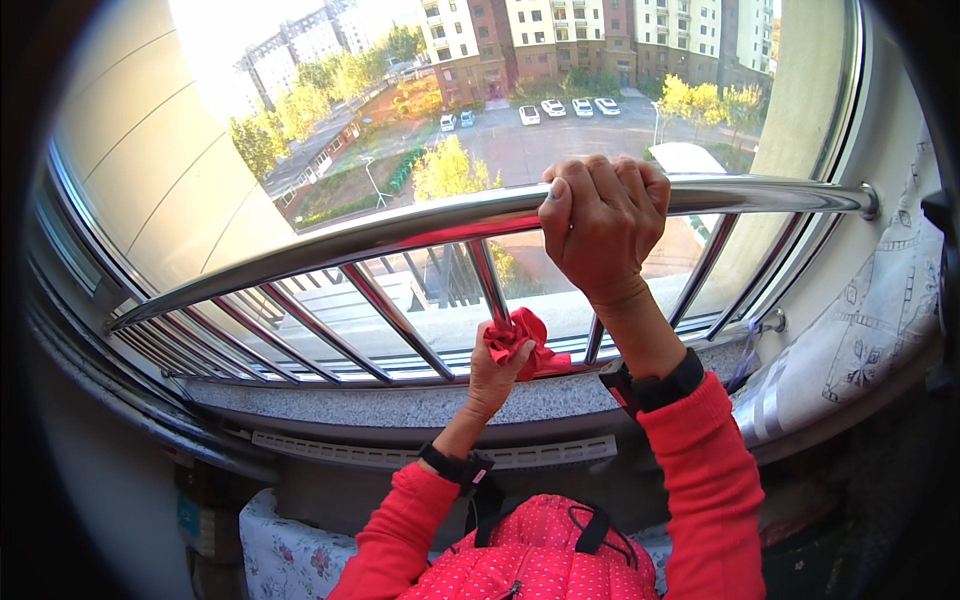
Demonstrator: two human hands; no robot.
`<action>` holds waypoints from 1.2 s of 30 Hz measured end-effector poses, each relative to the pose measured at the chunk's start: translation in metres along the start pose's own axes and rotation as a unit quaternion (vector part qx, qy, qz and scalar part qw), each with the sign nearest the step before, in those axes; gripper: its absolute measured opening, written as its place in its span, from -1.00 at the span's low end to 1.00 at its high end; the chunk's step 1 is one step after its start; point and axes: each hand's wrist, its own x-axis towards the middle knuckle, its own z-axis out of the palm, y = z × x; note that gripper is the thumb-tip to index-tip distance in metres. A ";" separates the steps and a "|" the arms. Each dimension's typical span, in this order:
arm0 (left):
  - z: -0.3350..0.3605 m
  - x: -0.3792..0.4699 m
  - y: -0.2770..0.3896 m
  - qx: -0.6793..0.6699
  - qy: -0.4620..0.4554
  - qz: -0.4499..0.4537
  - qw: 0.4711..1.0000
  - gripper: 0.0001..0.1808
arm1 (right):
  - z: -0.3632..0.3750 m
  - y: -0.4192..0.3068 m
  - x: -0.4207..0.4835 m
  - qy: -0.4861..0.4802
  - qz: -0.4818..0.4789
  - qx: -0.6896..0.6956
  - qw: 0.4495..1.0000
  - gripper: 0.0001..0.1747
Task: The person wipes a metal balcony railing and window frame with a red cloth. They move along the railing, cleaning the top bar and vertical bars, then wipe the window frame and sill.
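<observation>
A polished metal window guard rail (420, 225) crosses in front of me, with upright bars below it. My right hand (604, 217) is closed over its thick top tube, right of the middle. Lower and to the left, my left hand (499, 367) grips a red cloth (529, 345) wrapped around the lower part of an upright bar (487, 281). Some of the cloth hangs loose to the right of that bar. The fingers of my left hand are partly hidden behind the bar and cloth.
Beneath the bars runs a speckled stone windowsill (300, 403), with a white radiator (525, 454) below. A patterned curtain (862, 337) hangs at the right. Floral fabric (289, 551) lies at the lower left. Outside the window are buildings, trees and parked cars.
</observation>
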 end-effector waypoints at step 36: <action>-0.002 0.025 0.050 0.030 0.009 -0.010 0.999 -0.62 | 0.000 0.000 -0.003 -0.010 -0.005 -0.010 1.000 -0.76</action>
